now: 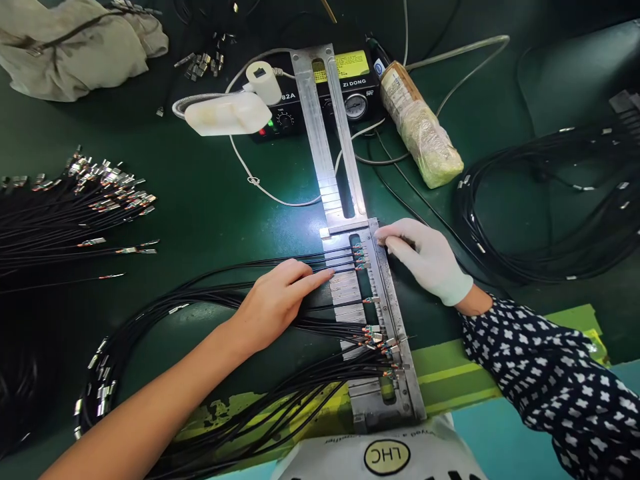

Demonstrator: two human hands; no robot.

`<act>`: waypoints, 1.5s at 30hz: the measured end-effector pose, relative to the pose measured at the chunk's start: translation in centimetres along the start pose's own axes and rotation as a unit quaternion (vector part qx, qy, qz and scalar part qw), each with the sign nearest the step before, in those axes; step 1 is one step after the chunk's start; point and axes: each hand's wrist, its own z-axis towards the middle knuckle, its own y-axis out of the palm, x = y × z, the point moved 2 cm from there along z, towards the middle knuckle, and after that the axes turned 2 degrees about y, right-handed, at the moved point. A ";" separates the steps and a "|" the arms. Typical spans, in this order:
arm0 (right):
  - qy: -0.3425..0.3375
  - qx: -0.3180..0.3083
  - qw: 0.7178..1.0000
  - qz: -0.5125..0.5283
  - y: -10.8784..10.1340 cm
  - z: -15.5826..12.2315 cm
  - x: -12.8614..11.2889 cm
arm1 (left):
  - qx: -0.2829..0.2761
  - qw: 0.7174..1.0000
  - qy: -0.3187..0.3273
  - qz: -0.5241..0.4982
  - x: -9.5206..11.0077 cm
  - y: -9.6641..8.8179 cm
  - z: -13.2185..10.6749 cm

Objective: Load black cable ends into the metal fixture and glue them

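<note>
A long slotted metal fixture (345, 290) lies across the green mat, its grooves holding the ends of several black cables (325, 308). Small metal connectors with coloured wires (370, 330) sit along its right rail. My bare left hand (277, 297) lies over the cables, with its index finger stretched out and touching a cable at the grooves; its thumb is hidden. My right hand (423, 257), in a white glove, is closed in a pinch against the upper end of the metal rail (387, 293). What lies between its fingertips is hidden.
Behind the fixture stands a black dispenser box (290, 117) with a gauge. A white lamp (227, 113) shines on the grooves. Bundled cables with connectors (110, 190) lie left, coiled cables (475, 220) right. A plastic-wrapped block (423, 127) and a cloth (80, 47) lie farther back.
</note>
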 end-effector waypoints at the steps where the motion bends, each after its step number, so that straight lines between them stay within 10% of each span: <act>1: 0.000 0.000 1.000 0.000 0.0 0.0 0.0 | -0.004 1.000 0.005 0.004 -0.1 -0.1 0.1; 25: -0.002 0.003 1.000 -0.006 0.1 0.1 -0.1 | 0.015 0.991 -0.049 0.124 1.4 0.8 -1.1; 35: -0.006 0.013 1.000 -0.007 0.1 -0.2 0.0 | -0.021 0.997 -0.018 -0.077 2.8 1.1 -2.0; 45: -0.006 0.009 1.000 -0.005 0.1 0.0 -0.1 | -0.025 0.998 -0.014 0.053 2.1 -0.2 -0.7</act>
